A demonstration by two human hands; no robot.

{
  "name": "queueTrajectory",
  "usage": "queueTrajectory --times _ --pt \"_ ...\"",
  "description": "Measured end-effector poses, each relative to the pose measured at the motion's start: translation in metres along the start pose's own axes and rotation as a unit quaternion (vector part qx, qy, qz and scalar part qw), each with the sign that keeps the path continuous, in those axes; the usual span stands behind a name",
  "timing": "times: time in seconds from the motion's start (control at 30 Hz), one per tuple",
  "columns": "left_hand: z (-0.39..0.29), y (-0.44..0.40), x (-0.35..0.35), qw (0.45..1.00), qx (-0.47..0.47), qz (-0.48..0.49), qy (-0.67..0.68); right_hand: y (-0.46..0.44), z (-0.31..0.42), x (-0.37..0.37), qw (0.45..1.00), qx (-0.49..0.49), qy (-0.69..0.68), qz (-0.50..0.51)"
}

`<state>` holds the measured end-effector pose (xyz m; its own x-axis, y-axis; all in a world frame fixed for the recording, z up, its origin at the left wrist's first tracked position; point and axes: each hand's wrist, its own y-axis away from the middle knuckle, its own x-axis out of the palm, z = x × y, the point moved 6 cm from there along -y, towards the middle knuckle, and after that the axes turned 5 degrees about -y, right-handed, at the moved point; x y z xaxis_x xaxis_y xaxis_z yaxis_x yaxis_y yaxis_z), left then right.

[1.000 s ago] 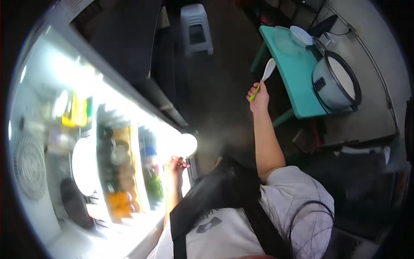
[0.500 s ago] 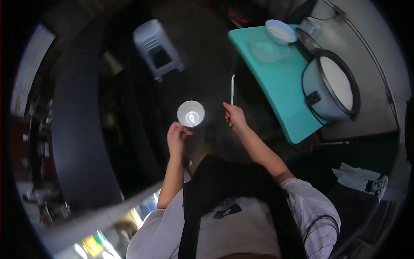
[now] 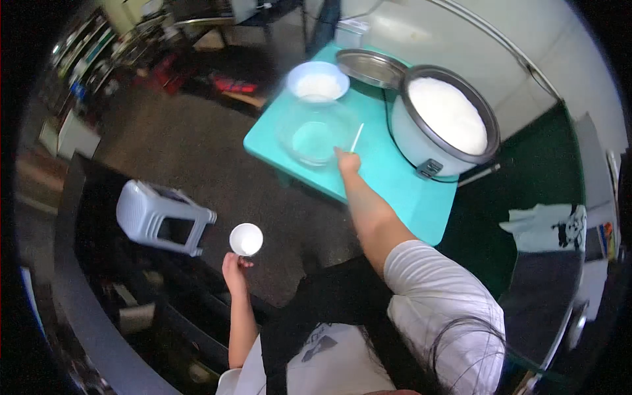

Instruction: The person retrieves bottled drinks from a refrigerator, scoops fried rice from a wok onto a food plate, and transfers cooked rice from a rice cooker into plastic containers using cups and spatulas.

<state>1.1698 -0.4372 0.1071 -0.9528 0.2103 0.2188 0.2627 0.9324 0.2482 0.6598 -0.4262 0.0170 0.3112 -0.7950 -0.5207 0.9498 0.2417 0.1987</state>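
My left hand [image 3: 236, 271] grips a small white cup [image 3: 246, 239] by its near edge, and its mouth faces up toward me. Over the turquoise table [image 3: 415, 204], my right hand [image 3: 348, 161] is closed around a slim white utensil [image 3: 357, 137] whose far end points up and away. Its exact kind is too small to tell. Just left of that hand stands a clear bowl [image 3: 309, 141]. Behind the clear bowl is a pale blue bowl [image 3: 318, 81] with something white inside. A large rice cooker [image 3: 411, 135], filled with white rice [image 3: 447, 115], sits to the right.
A metal lid [image 3: 372, 68] lies behind the cooker, near a small box [image 3: 352, 33]. On the floor to the left is a grey plastic stool [image 3: 164, 217]. A dark counter [image 3: 85, 289] curves along the left side. A printed cloth [image 3: 543, 227] hangs at the right.
My view has turned right toward the table. My right hand has reached forward with the utensil, over the table beside the clear bowl. The cup stays in my left hand.
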Motion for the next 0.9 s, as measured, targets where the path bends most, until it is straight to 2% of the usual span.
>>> queueTrajectory --times 0.03,0.07,0.13,0.17,0.23,0.3,0.37,0.43,0.47,0.53,0.63,0.67,0.73,0.8,0.87,0.9 --pt "-0.016 -0.009 0.015 0.999 -0.013 -0.024 -0.024 -0.004 -0.006 0.003 0.999 0.008 -0.050 -0.018" --pt "-0.017 -0.026 0.023 1.000 0.008 0.013 -0.019 -0.007 -0.011 0.000 0.998 0.023 -0.052 -0.036" --pt "-0.029 -0.045 0.052 0.999 -0.003 0.024 -0.048 -0.010 -0.013 -0.020 0.984 0.005 -0.149 -0.092" --pt "-0.029 -0.057 0.069 0.998 -0.007 0.037 -0.055 -0.012 -0.021 -0.034 0.983 0.014 -0.151 -0.104" --pt "-0.028 -0.076 0.110 0.997 0.005 0.067 -0.033 -0.015 -0.040 -0.071 0.990 -0.004 -0.111 -0.087" --pt "-0.017 -0.094 0.152 0.995 0.010 0.095 -0.036 -0.008 -0.045 -0.117 0.991 -0.081 -0.060 -0.090" --pt "-0.011 -0.102 0.203 0.992 0.020 0.121 -0.026 0.010 -0.027 -0.183 0.988 -0.144 -0.018 -0.060" --pt "-0.002 -0.103 0.245 0.992 0.014 0.128 -0.017 0.028 0.005 -0.264 0.993 -0.119 0.006 0.014" --pt "0.004 -0.103 0.266 0.992 0.008 0.125 -0.007 0.014 0.011 -0.304 0.985 -0.167 0.038 -0.027" --pt "0.011 -0.098 0.305 0.990 0.003 0.139 0.007 -0.024 0.033 -0.391 0.956 -0.264 0.109 -0.071" --pt "0.017 -0.098 0.360 0.980 0.006 0.194 -0.045 -0.122 0.057 -0.486 0.873 -0.248 0.373 -0.196" --pt "0.016 -0.098 0.374 0.980 0.004 0.195 -0.047 -0.154 0.062 -0.505 0.839 -0.227 0.454 -0.196" --pt "0.008 -0.094 0.403 0.970 0.032 0.231 -0.068 -0.218 0.055 -0.521 0.780 -0.194 0.564 -0.189" --pt "0.007 -0.099 0.416 0.963 0.034 0.253 -0.089 -0.244 0.065 -0.513 0.783 -0.200 0.560 -0.180" --pt "0.002 -0.102 0.426 0.947 0.056 0.289 -0.126 -0.257 0.074 -0.485 0.731 -0.215 0.634 -0.129" --pt "0.002 -0.107 0.427 0.941 0.065 0.307 -0.126 -0.247 0.085 -0.470 0.726 -0.181 0.658 -0.082"
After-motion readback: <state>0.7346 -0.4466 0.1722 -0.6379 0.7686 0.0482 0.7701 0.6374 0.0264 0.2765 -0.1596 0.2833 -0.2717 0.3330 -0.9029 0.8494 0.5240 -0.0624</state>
